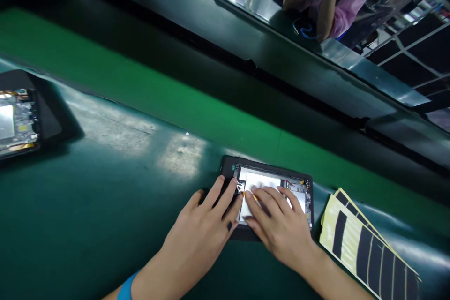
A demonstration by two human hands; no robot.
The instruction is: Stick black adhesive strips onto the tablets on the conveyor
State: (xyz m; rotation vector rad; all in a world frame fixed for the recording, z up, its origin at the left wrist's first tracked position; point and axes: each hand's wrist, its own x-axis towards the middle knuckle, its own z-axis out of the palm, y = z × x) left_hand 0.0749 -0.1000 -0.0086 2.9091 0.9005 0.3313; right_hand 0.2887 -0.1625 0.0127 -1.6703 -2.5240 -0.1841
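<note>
An opened tablet (298,187) lies on the green bench, its inside facing up, with a silver-white battery area, a circuit board and thin wires in view. My left hand (200,229), with a blue band on the wrist, rests over the tablet's left edge with its fingers stretched out. On the silver-white middle part lie the fingertips of my right hand (281,225), spread and slightly bent. Small orange bits show by the fingertips of both hands; what they are is too small to tell. My fingers cover part of the inside.
Sheets of black adhesive strips on yellowish backing (346,234) lie right of the tablet. A second opened device (19,122) sits on a dark pad at the far left. Beyond the bench runs a green belt (147,84) with metal rails. A person in pink (346,4) sits across.
</note>
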